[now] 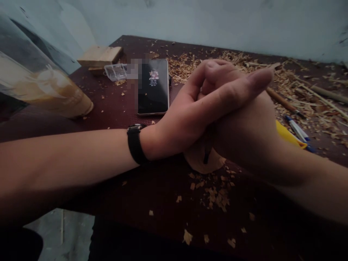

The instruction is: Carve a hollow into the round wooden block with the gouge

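My right hand (247,130) is closed in a fist around a carving tool (206,156). Only the tool's lower end and dark tip show below the fist, against a pale rounded piece of wood (199,165) on the table. Over that fist lies my left hand (193,108), its fingers curled around it and its thumb stretched across the top. Most of the tool and the upper part of the wood are hidden by both hands. Small wood chips (217,194) lie just in front of the piece.
On the dark red table (114,94) are a phone (154,87), a clear plastic box (115,71), wood blocks (100,56) and a drink cup (54,88) at left. Shavings (312,94), a wooden-handled tool (284,101), a yellow object (289,136) and pens (297,128) lie right.
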Motion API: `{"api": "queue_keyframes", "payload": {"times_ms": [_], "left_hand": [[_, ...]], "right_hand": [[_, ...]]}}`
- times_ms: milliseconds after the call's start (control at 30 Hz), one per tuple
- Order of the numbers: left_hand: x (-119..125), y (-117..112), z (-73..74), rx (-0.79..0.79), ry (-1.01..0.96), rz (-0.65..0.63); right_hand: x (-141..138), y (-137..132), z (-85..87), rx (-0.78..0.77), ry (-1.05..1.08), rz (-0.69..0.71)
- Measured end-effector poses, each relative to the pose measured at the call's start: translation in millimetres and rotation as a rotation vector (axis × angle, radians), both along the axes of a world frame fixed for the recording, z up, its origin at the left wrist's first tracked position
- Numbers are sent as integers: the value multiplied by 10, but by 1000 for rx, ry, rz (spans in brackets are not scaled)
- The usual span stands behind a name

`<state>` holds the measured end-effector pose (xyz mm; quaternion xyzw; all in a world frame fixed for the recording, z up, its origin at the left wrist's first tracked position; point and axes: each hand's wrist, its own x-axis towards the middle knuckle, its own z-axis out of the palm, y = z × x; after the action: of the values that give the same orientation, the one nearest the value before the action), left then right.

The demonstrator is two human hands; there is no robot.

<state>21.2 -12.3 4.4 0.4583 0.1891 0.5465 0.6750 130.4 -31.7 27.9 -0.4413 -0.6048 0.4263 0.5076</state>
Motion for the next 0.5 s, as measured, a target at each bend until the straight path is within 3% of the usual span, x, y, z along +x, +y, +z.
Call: {"api": "queue_keyframes", "payload": {"times_ms": [67, 200, 300, 500], "left_hand": [[6, 1, -14, 37, -5, -11], [3, 27, -64, 72, 47, 10], [-10, 44, -95, 110, 108, 32], [-113, -6, -138, 173, 216, 22]], "right_hand": [[40, 39, -63, 94, -68, -33], [99, 128, -170, 209, -88, 53], [69, 128, -205, 165, -44, 35], [-30, -100, -269, -81, 145, -24]]}}
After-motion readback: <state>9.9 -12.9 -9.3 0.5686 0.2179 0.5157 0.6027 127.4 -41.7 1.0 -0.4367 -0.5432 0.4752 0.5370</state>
